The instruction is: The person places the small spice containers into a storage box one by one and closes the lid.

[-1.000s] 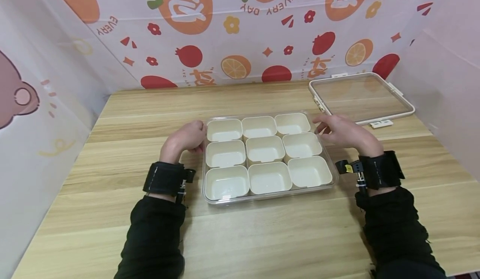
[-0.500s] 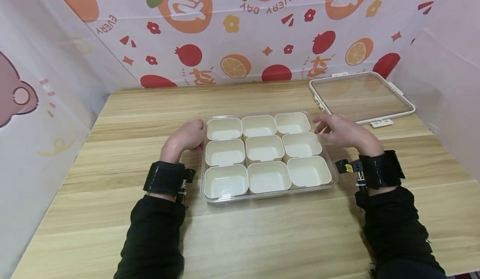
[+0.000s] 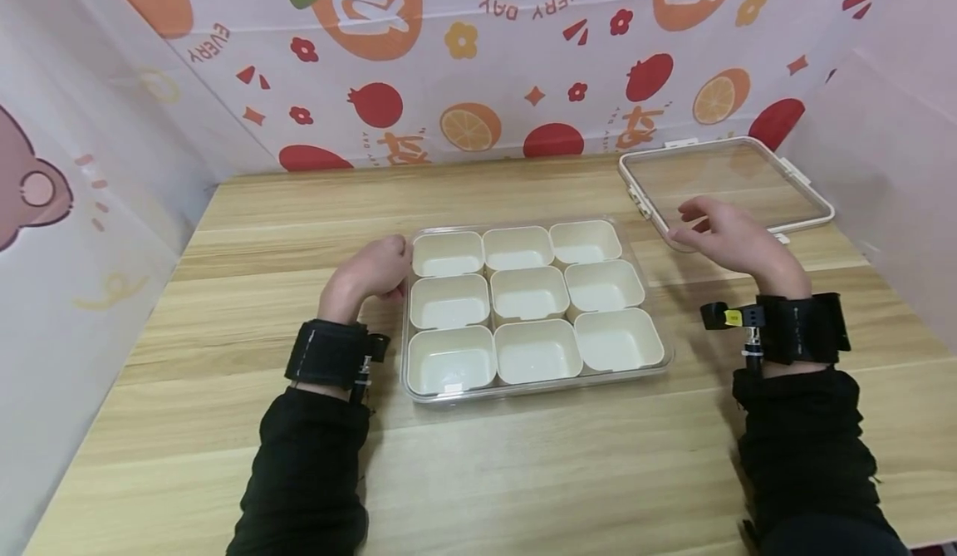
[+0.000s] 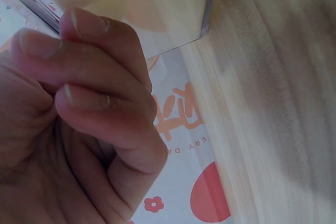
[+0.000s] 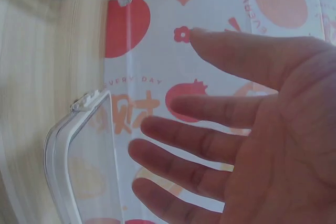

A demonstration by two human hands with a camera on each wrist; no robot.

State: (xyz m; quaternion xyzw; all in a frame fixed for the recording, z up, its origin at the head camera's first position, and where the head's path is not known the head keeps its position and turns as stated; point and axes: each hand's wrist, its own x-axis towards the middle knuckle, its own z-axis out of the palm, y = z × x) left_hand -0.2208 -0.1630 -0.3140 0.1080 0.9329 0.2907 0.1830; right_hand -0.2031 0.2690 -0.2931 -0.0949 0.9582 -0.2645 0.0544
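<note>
A clear plastic box holds several cream-coloured tubs in rows; their insides show nothing but pale bottoms. My left hand is at the box's left side near the far corner. In the left wrist view its fingers are curled beside the box wall; whether they hold the rim is hidden. My right hand is raised right of the box, apart from it, in front of the lid. In the right wrist view its fingers are spread, with nothing between them.
The clear lid has a white frame with clips and lies at the table's back right. A fruit-patterned cloth hangs along the back edge of the wooden table. Pale cloth walls close in both sides.
My right hand has left the box's right edge and moved right and away, toward the lid. The left hand stays at the box's left side; the box has not visibly moved.
</note>
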